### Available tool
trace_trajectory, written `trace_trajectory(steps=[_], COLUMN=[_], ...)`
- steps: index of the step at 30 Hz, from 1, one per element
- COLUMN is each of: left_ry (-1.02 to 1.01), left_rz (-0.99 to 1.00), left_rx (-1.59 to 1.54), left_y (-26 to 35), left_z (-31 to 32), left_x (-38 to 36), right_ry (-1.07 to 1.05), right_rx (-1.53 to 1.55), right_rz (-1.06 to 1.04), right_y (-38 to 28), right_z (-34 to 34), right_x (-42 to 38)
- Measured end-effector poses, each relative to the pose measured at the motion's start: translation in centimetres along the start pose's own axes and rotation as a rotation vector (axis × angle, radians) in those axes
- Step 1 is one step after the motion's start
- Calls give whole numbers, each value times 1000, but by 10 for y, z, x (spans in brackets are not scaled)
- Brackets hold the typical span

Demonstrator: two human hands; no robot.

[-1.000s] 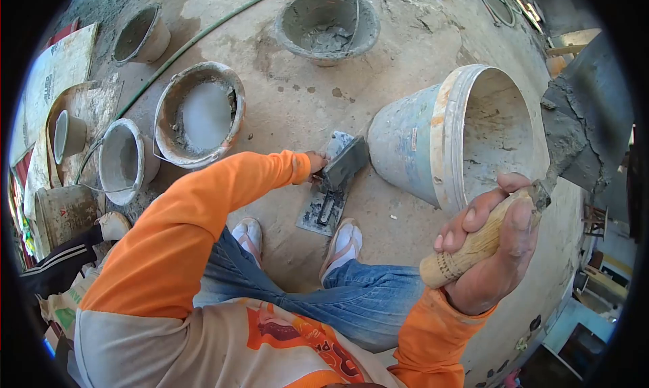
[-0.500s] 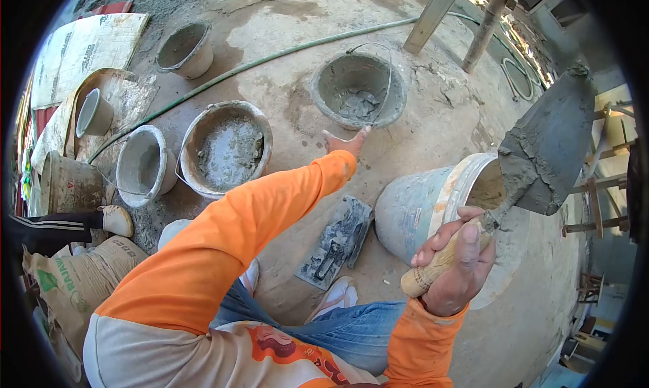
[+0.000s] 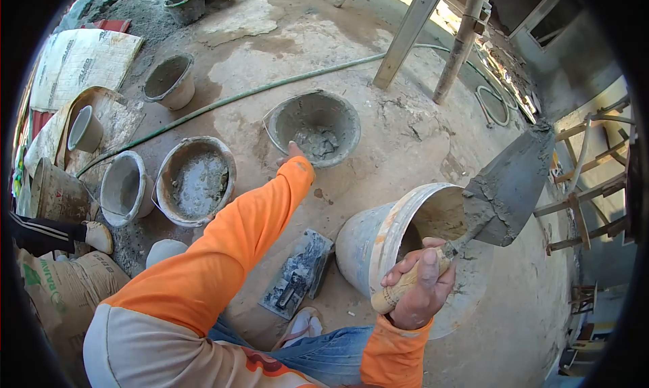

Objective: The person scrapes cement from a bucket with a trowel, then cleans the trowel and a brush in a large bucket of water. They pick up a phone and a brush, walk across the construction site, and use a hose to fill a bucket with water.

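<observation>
My left hand [image 3: 291, 153] grips the near rim of a grey mortar bucket [image 3: 347, 121], its thumb over the edge and its other fingers mostly hidden. A little wet mortar [image 3: 318, 142] lies at the bottom of that bucket. My right hand [image 3: 420, 284] is wrapped round the wooden handle of a trowel [image 3: 510, 188], whose broad blade is coated with grey mortar and points up to the right. Behind the trowel, a large white bucket [image 3: 362, 243] leans on its side with its mouth towards the right hand. A plastering float [image 3: 295, 274] lies by my foot.
Several more buckets stand at the left, among them a mortar-crusted one [image 3: 164, 185]. A green hose [image 3: 270, 88] crosses the ground behind. Posts [image 3: 409, 36] rise at the back. A cement bag [image 3: 74, 283] and another person's shoe [image 3: 99, 237] are at left.
My left hand has come onto the mortar bucket's rim, and the bucket's wire handle has swung from right to left. The trowel stays in my right hand. Another person shows at the top.
</observation>
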State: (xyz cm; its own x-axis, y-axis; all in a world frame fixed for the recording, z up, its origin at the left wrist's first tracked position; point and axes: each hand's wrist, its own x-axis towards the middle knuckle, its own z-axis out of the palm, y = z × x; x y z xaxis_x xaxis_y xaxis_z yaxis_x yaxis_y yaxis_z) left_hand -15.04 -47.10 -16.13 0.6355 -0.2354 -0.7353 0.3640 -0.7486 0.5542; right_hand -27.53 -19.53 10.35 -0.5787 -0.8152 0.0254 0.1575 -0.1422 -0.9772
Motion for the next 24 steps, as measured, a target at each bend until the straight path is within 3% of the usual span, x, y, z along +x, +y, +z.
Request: trace_trajectory(steps=[1,3,4,6,9,10,12,13,18,20,22,24], left_ry=[-4,-198,-192,-370,-279,-269,-565,-602,-631,-601,-602,-736], left_rz=[-2,172,166,428,456,458,729,799,1037,1159,1148,1301], left_rx=[-1,-81,-78,-217,-93,-94,-157,-124,-226,-291,-267,-514], left_y=[-3,-7,2,32,61,69,90,102,133,136,139,142], left_z=[7,34,24,-11,-24,-44,-104,-131,-230,-259,-286,-313], left_x=[36,108,100,65,70,61,27,16,-2,12,12,-2], right_ry=[-28,-57,-111,-164,-329,-336,-419,-429,-723,-753,-772,-820], right_rx=[-17,-37,-78,-116,-149,-142,-336,-327,-603,-589,-577,-547], right_rz=[1,8,10,27,187,192,257,260,374,436,500,528], right_y=[1,1,1,-1,-5,-4,0,2,17,26,38,49], right_z=[-1,-3,-3,0,12,17,27,33,75,96,120,149], right_x=[0,-2,-3,-7,-17,-21,-25,-27,-28,-28,-24,-17])
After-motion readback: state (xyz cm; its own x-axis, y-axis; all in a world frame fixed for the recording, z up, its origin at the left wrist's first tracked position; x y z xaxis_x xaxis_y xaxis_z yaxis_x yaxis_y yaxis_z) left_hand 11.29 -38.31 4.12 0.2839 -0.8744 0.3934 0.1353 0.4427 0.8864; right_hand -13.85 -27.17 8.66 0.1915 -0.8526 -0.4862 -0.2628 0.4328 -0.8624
